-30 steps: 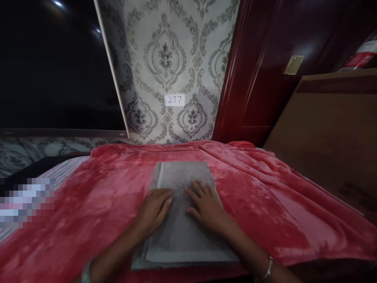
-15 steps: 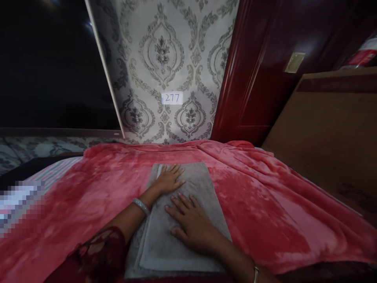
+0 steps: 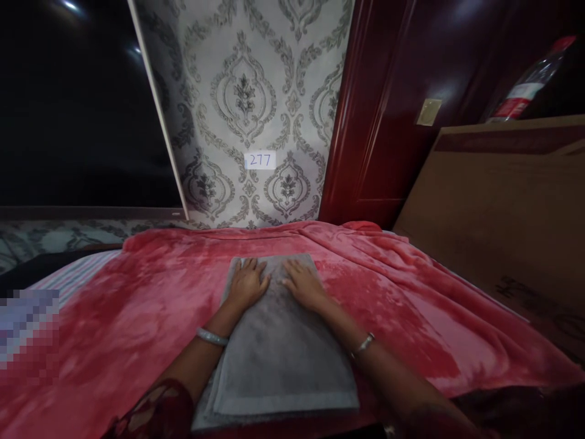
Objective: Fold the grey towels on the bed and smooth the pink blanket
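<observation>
A folded grey towel lies flat on a red plush blanket, long side running away from me. My left hand rests palm down on the towel's far left corner, fingers spread. Beside it, my right hand presses flat on the far right part of the towel. Both arms stretch forward over the towel, each wrist wearing a bangle. Neither hand grips anything.
The blanket covers a bed with a striped sheet showing at the left. Patterned wallpaper with a "277" label stands behind. A dark red door and a brown cabinet with a plastic bottle are at the right.
Both hands slid forward along the towel from its middle to its far end, the left hand first and the right hand after it. The towel stays in place.
</observation>
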A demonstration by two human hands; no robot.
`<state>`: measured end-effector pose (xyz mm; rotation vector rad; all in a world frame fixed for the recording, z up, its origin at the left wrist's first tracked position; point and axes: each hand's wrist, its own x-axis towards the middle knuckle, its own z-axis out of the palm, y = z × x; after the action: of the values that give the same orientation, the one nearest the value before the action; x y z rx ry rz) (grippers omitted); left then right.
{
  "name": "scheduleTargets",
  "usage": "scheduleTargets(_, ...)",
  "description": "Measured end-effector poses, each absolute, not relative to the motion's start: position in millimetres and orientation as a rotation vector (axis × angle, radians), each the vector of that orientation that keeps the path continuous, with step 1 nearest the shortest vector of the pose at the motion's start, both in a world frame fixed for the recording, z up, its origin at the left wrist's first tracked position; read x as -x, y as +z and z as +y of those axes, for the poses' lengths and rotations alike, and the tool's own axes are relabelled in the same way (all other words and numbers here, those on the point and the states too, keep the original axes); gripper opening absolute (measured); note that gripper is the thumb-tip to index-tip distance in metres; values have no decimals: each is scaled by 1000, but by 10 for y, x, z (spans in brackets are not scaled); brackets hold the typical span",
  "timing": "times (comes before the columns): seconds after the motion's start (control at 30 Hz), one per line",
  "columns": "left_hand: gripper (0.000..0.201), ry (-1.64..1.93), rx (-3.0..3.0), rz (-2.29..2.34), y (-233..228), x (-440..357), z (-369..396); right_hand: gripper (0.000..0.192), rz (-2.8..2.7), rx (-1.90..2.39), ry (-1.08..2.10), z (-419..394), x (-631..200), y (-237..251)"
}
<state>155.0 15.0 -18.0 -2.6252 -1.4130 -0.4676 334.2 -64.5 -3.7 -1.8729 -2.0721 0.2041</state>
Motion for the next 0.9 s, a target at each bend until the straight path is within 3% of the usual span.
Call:
scheduleTargets(0.43,69,-307,2660,-1686,-215,-1427,331,61,-1977,2065,213,-267,-3609,-336)
scheduleTargets(0.8,65,-337,2595,-1928,-189,-1308,362,60,-1994,2165,234,-371,-3493,-151)
scheduleTargets(0.9,64,-368,2594,-1917,-213,-1307,358,64,-2140,1996,163,-560,-3317,-157)
